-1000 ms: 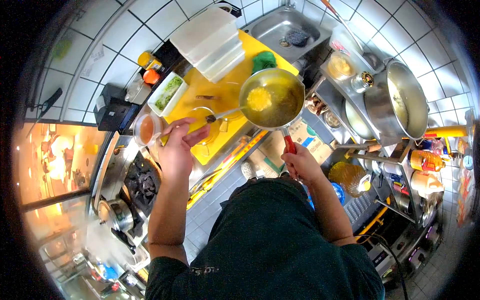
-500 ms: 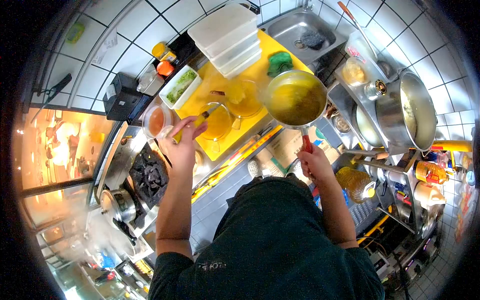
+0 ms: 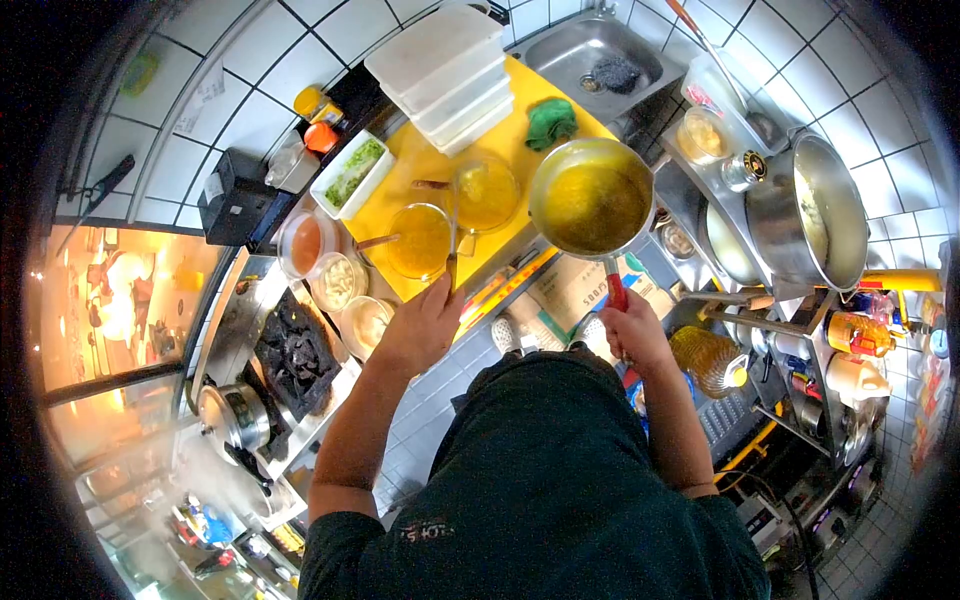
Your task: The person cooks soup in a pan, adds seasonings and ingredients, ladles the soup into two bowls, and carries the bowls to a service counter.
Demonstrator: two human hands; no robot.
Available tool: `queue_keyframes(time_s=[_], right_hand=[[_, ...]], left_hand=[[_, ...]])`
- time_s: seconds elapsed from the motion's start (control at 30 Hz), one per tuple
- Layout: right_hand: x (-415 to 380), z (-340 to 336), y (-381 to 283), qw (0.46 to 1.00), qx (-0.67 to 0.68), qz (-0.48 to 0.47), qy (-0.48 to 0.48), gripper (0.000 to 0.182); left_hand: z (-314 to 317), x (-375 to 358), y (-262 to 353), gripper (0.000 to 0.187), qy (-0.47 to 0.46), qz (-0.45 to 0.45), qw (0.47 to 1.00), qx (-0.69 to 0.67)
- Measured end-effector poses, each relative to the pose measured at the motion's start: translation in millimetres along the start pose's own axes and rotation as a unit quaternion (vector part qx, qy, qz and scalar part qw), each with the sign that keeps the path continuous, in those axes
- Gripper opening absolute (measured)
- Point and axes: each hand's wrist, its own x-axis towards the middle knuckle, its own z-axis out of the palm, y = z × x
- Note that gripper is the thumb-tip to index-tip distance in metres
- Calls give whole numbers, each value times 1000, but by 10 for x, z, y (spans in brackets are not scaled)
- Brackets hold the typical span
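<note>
My left hand is closed round the brown handle of a long, thin tool. Its narrow end points away from me, between two clear bowls, and its kind is too blurred to tell. The nearer bowl and the farther bowl both hold yellow-orange contents, each with a brown handle sticking out at the left. My right hand grips the red handle of a metal saucepan. The pan hangs level at the yellow board's right edge, with yellow-brown liquid inside.
Left of the yellow board stand a tray of chopped greens, an orange-filled tub and small bowls. White bins, a green cloth and a sink lie behind. A large pot stands right, a burner left.
My left hand has moved right and nearer me, from over the small bowls to before the clear bowls, its tool now pointing away. The saucepan has barely moved; its contents look less blurred.
</note>
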Motion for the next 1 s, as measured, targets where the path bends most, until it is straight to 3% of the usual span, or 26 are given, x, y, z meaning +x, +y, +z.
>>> queue_keyframes(time_s=[0.07,0.17,0.27,0.37,0.47,0.5,0.6,0.63,0.73,0.83,0.87,0.93,0.97,1.0], right_hand=[[-18,26,-11,1000,-29,-2,4,15],[-36,105,-102,998,-61,-6,8,15],[-39,144,-149,998,-68,-8,-2,15],[3,163,-128,997,-70,-22,-35,14],[-34,239,-183,995,-89,-25,-38,14],[-51,251,-189,995,-82,-27,-47,14],[-108,263,-201,996,-61,-22,-66,15],[-129,272,-200,996,-56,-14,-69,15],[-145,274,-121,995,-69,-5,-71,16],[-138,264,-3,993,-98,-8,-59,17],[-141,257,20,993,-107,-11,-53,17],[-166,250,20,990,-128,0,-54,17],[-180,252,5,989,-139,4,-55,17],[-201,261,-26,988,-142,7,-56,17]], left_hand=[[133,-60,-14,33,8,-17,1000,-23],[162,-114,-83,36,18,48,997,50],[-50,-159,66,37,-32,-88,995,-44],[-302,-170,216,38,141,89,984,-56],[-461,46,201,35,61,131,989,-13],[-648,182,278,32,-52,20,989,-139],[-397,199,2,32,41,174,983,29],[-673,215,195,31,-79,17,988,-132],[-725,110,129,24,-59,63,990,-108],[-763,107,26,19,77,69,969,-225],[-755,119,51,18,101,-37,926,-363],[-739,136,100,17,138,-242,752,-598],[-685,142,10,19,163,-264,691,-653],[-672,135,-12,20,172,-279,664,-673]])
